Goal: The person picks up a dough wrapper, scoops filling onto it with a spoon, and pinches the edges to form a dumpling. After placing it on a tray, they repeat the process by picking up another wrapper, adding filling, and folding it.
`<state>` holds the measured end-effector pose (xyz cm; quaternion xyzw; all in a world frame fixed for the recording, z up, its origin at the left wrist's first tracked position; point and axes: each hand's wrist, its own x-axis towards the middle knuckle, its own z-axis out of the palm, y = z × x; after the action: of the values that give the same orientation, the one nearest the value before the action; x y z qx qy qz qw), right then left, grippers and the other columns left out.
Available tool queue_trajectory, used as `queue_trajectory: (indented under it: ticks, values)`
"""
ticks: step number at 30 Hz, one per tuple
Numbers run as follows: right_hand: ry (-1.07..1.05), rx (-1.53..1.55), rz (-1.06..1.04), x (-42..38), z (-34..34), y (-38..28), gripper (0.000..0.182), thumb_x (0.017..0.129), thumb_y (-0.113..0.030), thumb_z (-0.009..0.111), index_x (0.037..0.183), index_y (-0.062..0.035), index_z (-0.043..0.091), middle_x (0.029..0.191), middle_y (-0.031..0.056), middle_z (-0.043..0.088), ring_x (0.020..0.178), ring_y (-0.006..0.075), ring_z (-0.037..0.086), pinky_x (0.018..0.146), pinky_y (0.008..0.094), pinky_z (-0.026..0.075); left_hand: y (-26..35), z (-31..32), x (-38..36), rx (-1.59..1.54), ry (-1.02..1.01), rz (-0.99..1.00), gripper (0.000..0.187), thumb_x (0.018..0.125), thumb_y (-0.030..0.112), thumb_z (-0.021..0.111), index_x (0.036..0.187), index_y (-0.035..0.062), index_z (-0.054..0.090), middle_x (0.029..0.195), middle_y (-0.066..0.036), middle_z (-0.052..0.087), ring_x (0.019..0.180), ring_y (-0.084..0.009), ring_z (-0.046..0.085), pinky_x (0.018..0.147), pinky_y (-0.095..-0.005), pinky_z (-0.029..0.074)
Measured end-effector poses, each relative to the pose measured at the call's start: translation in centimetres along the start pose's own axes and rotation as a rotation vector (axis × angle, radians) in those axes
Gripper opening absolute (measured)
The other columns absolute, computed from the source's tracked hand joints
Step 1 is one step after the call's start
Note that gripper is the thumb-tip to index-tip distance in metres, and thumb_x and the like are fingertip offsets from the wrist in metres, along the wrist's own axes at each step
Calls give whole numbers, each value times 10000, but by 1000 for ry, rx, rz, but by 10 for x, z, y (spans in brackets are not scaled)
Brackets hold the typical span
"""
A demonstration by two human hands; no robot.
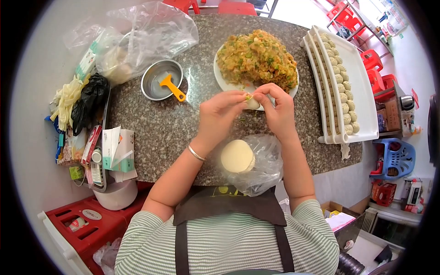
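Observation:
Between my two hands is a small filled bun (251, 104), its pale dough gathered around a bit of filling that still shows at the top. The fingers of my left hand (223, 110) pinch its left edge. My right hand (276, 108) pinches the dough rim from the other side. Just beyond them, a white plate (222, 81) carries a big mound of chopped vegetable filling (259, 58). Nearer my body, a stack of round dough wrappers (237, 156) lies on a clear plastic bag (266, 167).
Stacked white trays (364, 107) with rows of pleated buns (343, 87) stand at the table's right edge. A metal bowl (153, 87) holds a yellow-handled scraper (172, 87) on the left. Behind it lies a big plastic bag (151, 36); a tissue box (120, 149) sits at left.

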<state>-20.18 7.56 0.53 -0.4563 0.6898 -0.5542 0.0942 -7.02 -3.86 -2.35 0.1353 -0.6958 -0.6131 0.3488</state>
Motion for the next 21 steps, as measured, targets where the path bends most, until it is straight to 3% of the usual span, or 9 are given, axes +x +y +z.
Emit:
queue_trajectory:
  ticks: [1, 8, 11, 14, 16, 19, 21]
  values:
    - [-3, 35, 54, 0, 0, 0, 78, 839, -49, 658, 880, 16, 643, 847, 110, 648, 824, 219, 626, 763, 312, 484, -1, 0, 0, -91, -4, -4, 194, 830, -17, 694, 1023, -9, 708, 1068, -123, 692, 953, -186, 668, 840, -291, 549]
    - [-74, 12, -37, 2, -1, 0, 87, 846, -53, 655, 862, 25, 619, 840, 108, 635, 819, 209, 618, 759, 305, 480, 1, 0, 0, -130, -59, -1, 177, 846, -22, 683, 1022, -28, 695, 1060, -133, 688, 967, -179, 662, 840, -282, 548]
    - [-22, 19, -11, 0, 4, 1, 89, 839, -51, 657, 869, 25, 622, 845, 111, 637, 827, 217, 619, 765, 309, 478, 6, 1, -1, -230, 7, -165, 167, 862, -10, 676, 1027, -38, 677, 1058, -123, 684, 976, -167, 656, 838, -278, 547]
    - [-78, 7, -79, 1, 4, 0, 89, 840, -48, 652, 887, 24, 629, 856, 113, 643, 826, 220, 622, 762, 311, 477, 7, 3, 0, -256, 44, -147, 176, 872, -5, 671, 1045, -38, 662, 1067, -115, 679, 988, -157, 650, 838, -280, 546]
    - [9, 70, -36, -1, 7, 3, 84, 846, -47, 644, 892, 23, 636, 864, 115, 652, 831, 212, 625, 763, 311, 477, 14, 8, 0, -384, 165, -111, 149, 854, -18, 682, 1001, -37, 673, 1064, -119, 675, 978, -167, 653, 840, -284, 545]
    - [81, 150, 7, -2, 13, 5, 82, 851, -50, 640, 886, 24, 639, 857, 113, 654, 834, 205, 627, 768, 309, 478, 2, 5, 0, -230, 131, 42, 137, 831, -17, 702, 966, -30, 683, 1076, -125, 668, 978, -181, 653, 847, -292, 545]
    - [82, 152, 10, -3, 14, 6, 82, 852, -51, 642, 882, 25, 640, 850, 112, 653, 833, 204, 627, 767, 309, 478, 0, 3, -1, -201, 97, 20, 144, 821, -16, 708, 963, -22, 689, 1082, -127, 665, 977, -185, 654, 838, -295, 550]
